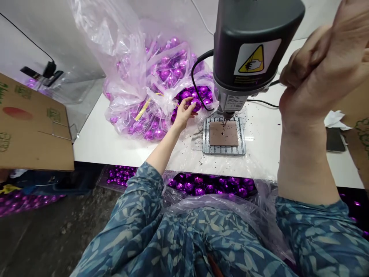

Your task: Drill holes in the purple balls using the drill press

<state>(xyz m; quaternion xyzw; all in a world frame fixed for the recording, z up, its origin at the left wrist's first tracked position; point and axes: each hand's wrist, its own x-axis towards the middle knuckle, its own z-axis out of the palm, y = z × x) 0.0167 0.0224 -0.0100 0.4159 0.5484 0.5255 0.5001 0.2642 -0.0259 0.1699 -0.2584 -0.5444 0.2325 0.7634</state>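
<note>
My left hand (184, 111) reaches into the mouth of a clear plastic bag (129, 77) full of shiny purple faceted balls, its fingers closed around one purple ball (196, 104). My right hand (317, 73) is raised beside the grey drill press head (248, 42) and grips its thin metal lever (275, 82). Below the drill stands a small metal base plate (224, 134) with a brown pad on it, dark shavings scattered around.
The white table (115, 142) carries the bag and drill press. Another bag of purple balls (210, 186) lies in my lap below the table edge. A cardboard box flap (31, 127) is at left; a dark phone (334, 139) and crumpled paper at right.
</note>
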